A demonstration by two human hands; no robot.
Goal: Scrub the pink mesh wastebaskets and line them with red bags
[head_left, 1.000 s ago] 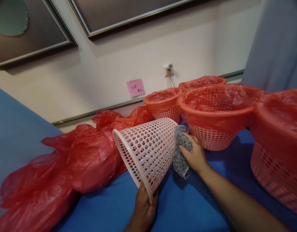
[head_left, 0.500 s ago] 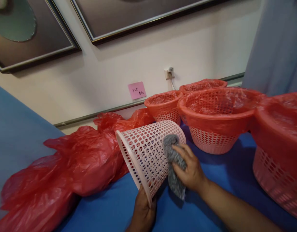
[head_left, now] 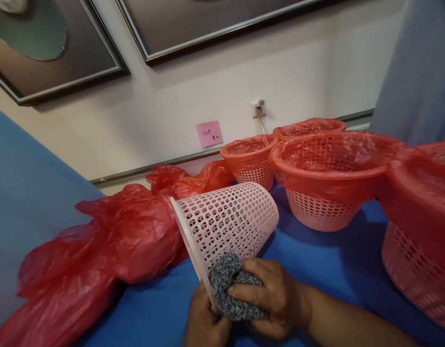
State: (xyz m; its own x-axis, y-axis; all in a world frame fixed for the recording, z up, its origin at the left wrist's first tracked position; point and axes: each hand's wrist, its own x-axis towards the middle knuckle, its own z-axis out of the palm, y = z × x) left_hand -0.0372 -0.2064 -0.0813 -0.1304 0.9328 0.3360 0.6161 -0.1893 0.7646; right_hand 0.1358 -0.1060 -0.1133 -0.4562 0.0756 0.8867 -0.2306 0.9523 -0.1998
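A pink perforated plastic basket (head_left: 229, 224) lies tilted on its side over the blue table (head_left: 316, 260), its open rim facing left and toward me. My left hand (head_left: 204, 323) grips the basket's rim at the bottom. My right hand (head_left: 273, 299) is closed on a grey speckled cloth (head_left: 229, 284) and presses it against the basket's lower side wall, close to the rim and right beside my left hand.
A heap of red plastic bags (head_left: 110, 241) lies left of the basket. Several pink baskets lined with red bags (head_left: 327, 178) stand at the right and back, against a cream wall with a pink note (head_left: 209, 133) and a socket (head_left: 257, 108). Grey fabric (head_left: 417, 72) hangs far right.
My right hand has slid the cloth along the basket's side, from its base end down to near the rim. My left hand has kept its hold on the rim.
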